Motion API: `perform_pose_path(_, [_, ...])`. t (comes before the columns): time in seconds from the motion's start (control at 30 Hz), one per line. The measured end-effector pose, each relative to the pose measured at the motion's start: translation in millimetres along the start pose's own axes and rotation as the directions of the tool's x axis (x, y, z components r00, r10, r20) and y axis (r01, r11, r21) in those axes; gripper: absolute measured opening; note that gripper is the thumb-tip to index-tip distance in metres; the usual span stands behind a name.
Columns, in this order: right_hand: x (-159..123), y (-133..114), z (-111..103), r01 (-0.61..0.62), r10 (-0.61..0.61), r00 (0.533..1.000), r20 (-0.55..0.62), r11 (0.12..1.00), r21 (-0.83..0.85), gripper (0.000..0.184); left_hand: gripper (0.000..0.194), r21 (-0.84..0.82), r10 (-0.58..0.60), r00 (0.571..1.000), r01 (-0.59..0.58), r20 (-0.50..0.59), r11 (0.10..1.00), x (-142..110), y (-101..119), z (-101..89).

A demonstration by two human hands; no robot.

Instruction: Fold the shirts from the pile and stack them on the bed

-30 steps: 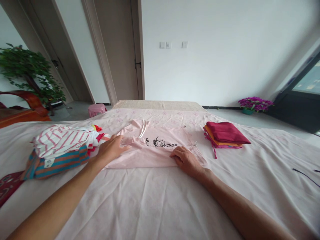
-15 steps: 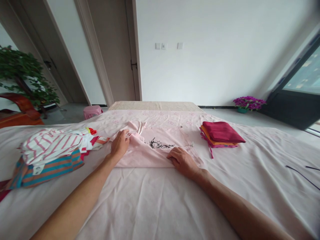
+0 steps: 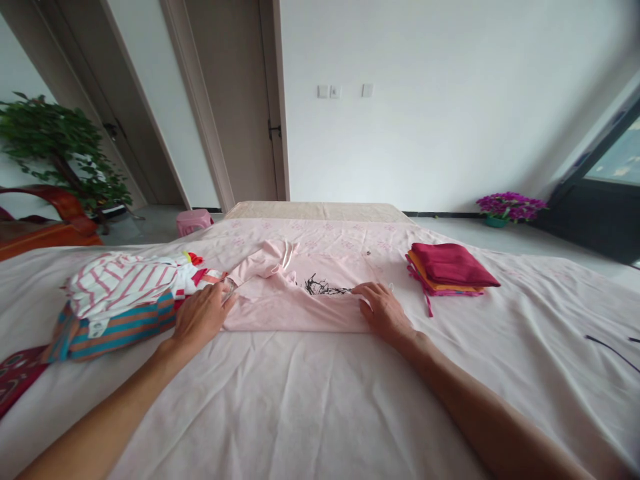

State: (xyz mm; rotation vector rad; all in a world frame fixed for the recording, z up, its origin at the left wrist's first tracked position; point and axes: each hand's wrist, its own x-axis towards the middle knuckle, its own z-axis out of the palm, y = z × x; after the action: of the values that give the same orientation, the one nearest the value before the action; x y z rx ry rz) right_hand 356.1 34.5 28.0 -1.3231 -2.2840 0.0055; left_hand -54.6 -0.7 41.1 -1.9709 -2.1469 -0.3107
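Note:
A pale pink shirt (image 3: 300, 313) lies partly folded in front of me, with a black branch-like print (image 3: 323, 287) and thin whitish strips on its far left part. My left hand (image 3: 206, 312) rests at the shirt's left end beside the striped clothes, fingers stretched forward and thumb apart. At the right part of the folded edge is my right hand (image 3: 386, 312), its fingers over the edge and its thumb on the near side, closed on the cloth. The fingertips of both hands are partly hidden.
Loose striped clothes (image 3: 125, 287) lie at the left, near a dark red patterned cloth (image 3: 23, 373). A folded stack with a crimson cloth (image 3: 453, 263) on top sits at the right. Dark cords (image 3: 610, 350) lie farther right on the pink sheet (image 3: 300, 413). A pink stool (image 3: 194, 221) stands beyond.
My left hand has let go of the shirt's far left part and moved left and nearer to its left end. My right hand stays at the folded edge. The view has shifted slightly.

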Motion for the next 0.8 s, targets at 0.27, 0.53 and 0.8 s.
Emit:
perform_pose_path(0.27, [6.0, 19.5, -1.9, -0.198, 0.215, 0.976, 0.045, 0.950, -0.242, 0.018, 0.029, -0.182, 0.034, 0.984, -0.002, 0.173, 0.983, -31.8, -27.1, 8.6])
perform_pose_path(0.53, [3.8, 20.0, 1.6, -0.206, 0.214, 0.977, -0.005, 0.935, -0.288, 0.020, 0.018, -0.115, 0.081, 0.975, -0.058, 0.208, 0.992, -23.7, -29.9, -9.2])
perform_pose_path(0.8, [2.7, 14.0, 6.7, -0.071, 0.080, 0.996, 0.041, 0.980, -0.187, 0.029, 0.021, -0.428, 0.391, 0.920, -0.362, -0.020, 0.828, 27.2, 59.9, 6.7])
